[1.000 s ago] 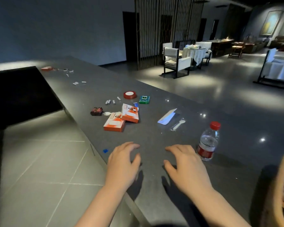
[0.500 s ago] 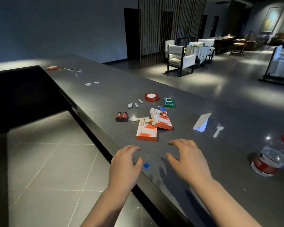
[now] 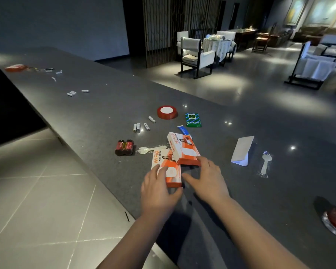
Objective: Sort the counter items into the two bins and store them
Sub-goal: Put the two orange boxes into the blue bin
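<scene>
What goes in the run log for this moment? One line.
left hand: grips near orange box | right hand: fingers touch far orange box | bins: unseen

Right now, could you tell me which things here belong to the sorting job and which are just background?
Job: two orange boxes, red batteries, white batteries, tape roll, green pack, plastic sporks, folded card.
Background: chairs, draped table.
</scene>
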`<state>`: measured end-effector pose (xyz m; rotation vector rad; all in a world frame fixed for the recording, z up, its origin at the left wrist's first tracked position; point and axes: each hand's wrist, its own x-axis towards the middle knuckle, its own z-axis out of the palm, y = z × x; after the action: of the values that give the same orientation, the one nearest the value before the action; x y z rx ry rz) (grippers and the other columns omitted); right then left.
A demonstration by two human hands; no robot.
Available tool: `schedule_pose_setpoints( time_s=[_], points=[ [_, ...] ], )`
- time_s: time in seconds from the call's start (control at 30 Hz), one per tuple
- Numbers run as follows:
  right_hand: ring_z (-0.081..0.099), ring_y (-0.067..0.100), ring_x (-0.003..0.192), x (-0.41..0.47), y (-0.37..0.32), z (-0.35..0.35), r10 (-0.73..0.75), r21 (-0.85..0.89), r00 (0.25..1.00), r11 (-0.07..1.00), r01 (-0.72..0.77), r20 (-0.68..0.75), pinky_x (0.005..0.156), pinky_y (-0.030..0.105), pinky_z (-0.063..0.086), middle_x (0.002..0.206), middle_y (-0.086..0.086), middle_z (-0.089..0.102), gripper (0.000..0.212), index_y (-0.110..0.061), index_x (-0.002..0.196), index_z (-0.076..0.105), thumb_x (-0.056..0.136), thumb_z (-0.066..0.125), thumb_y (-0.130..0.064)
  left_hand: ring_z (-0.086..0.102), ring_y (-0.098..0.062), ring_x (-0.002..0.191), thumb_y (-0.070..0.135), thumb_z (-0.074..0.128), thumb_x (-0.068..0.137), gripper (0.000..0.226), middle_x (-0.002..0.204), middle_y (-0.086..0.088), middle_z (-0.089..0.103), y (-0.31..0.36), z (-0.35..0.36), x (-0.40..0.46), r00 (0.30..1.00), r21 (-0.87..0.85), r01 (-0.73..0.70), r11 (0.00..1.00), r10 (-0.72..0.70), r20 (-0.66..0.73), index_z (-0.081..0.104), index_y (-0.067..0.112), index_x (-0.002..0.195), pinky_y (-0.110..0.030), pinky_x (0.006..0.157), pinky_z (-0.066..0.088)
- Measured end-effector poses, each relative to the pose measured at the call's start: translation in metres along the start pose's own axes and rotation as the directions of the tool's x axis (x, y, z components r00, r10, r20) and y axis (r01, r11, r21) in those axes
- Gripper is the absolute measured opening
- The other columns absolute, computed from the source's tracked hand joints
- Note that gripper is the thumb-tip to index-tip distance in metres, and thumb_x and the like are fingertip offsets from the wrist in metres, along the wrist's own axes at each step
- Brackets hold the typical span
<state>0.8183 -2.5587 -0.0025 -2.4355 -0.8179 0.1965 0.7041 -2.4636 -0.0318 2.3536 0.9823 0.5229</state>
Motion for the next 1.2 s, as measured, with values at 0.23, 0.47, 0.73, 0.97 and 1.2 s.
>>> schedule_pose_setpoints(
  time_s=[0.23,0.47,0.73,0.97,1.2],
  points=[
    [0.029,0.028,0.138,0.08,-0.012,0.024,0.223,0.007,0.97,0.975,-0.224,0.093,0.109,0.051,0.033,0.149,0.005,0.033,0.104,-0.024,0.144,0.025,0.063,0.068,-0.075,0.009,-0.022,0.143,0.069,0.063,0.065,0.105,0.155,-0.004,0.017,-0.009,0.038,0.042,0.998,0.125,0.056,0.991,-0.058,0.008,0.019,0.019,0.146,-0.041,0.114,0.012],
    [0.035,0.027,0.133,0.088,-0.016,0.042,0.38,0.049,0.923,0.922,-0.383,0.058,0.106,0.044,0.038,0.144,0.004,0.042,0.1,-0.024,0.14,0.03,0.062,0.073,-0.068,0.008,-0.028,0.138,0.066,0.062,0.062,0.097,0.153,-0.006,0.006,-0.04,0.025,0.058,0.997,0.049,-0.011,0.999,0.007,0.08,0.023,0.029,0.142,-0.044,0.112,0.019],
    [0.031,0.015,0.131,0.02,-0.024,0.029,0.418,0.189,0.856,0.907,-0.376,-0.303,0.105,0.033,0.031,0.14,-0.011,0.041,0.097,-0.036,0.139,0.03,0.057,0.079,-0.056,0.008,-0.017,0.132,0.064,0.071,0.048,0.109,0.148,0.011,0.009,-0.065,-0.017,0.086,0.944,-0.093,-0.136,0.986,0.157,0.289,0.016,0.042,0.14,-0.043,0.111,0.018],
    [0.031,0.017,0.129,-0.083,-0.014,-0.014,0.5,0.14,0.618,0.833,-0.536,-0.607,0.105,0.038,0.035,0.14,-0.005,0.042,0.096,-0.024,0.14,0.038,0.058,0.082,-0.048,0.016,-0.014,0.129,0.055,0.083,0.044,0.109,0.148,0.006,0.022,-0.002,-0.015,0.074,0.803,-0.298,-0.392,0.87,0.482,0.351,0.029,0.044,0.139,-0.047,0.108,0.023],
    [0.027,0.015,0.131,-0.209,-0.001,-0.054,0.597,0.215,0.289,0.632,-0.745,-0.748,0.108,0.037,0.03,0.144,-0.007,0.035,0.099,-0.03,0.144,0.031,0.06,0.078,-0.054,0.018,-0.011,0.129,0.055,0.082,0.043,0.111,0.147,0.012,0.022,0.076,-0.003,-0.024,0.566,-0.534,-0.508,0.676,0.729,0.384,0.027,0.044,0.139,-0.046,0.107,0.026]
  ],
)
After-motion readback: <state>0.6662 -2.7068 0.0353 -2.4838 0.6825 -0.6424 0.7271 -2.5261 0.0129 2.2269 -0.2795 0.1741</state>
